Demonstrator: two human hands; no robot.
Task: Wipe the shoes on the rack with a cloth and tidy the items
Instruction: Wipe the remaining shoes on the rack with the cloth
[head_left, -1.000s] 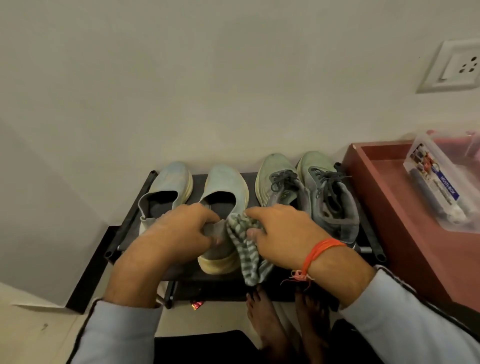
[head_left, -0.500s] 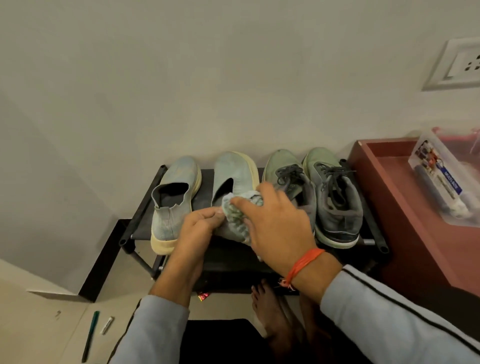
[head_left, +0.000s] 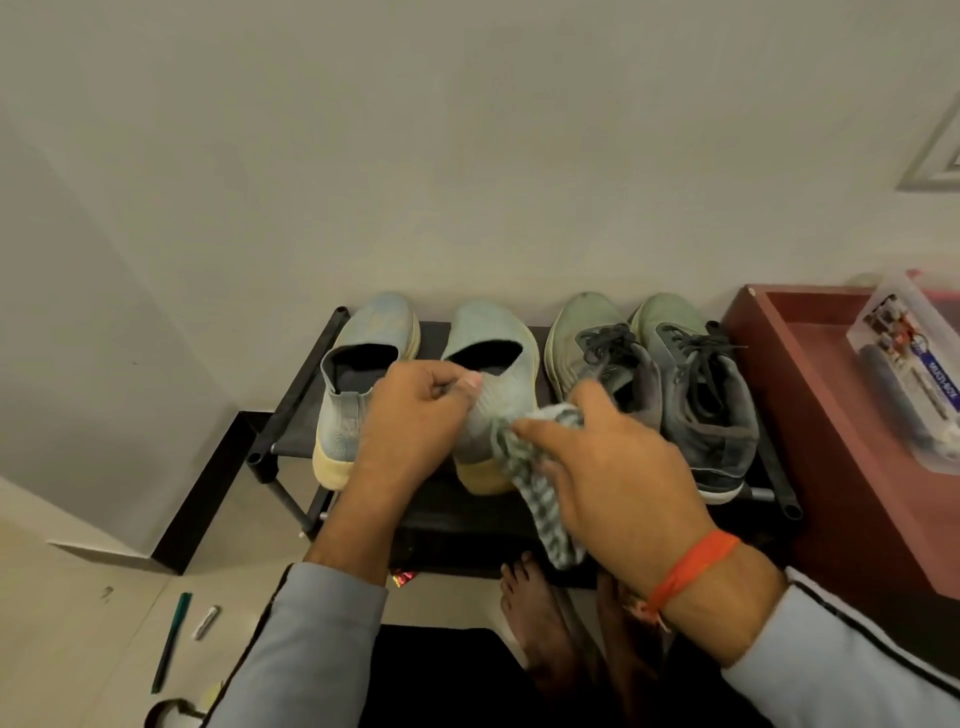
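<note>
Wiping slip-on shoe (head_left: 493, 358) with striped cloth (head_left: 540, 493)

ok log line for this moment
left hand holds slip-on shoe heel | right hand wipes it with cloth | on rack

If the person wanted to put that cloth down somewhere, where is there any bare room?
The rack top is crowded: four shoes fill it side by side, with both hands over the second slip-on shoe. Bare patches: the red tray floor between its left wall and the plastic box, and the floor tiles left of the rack, beyond the green pen.
</note>
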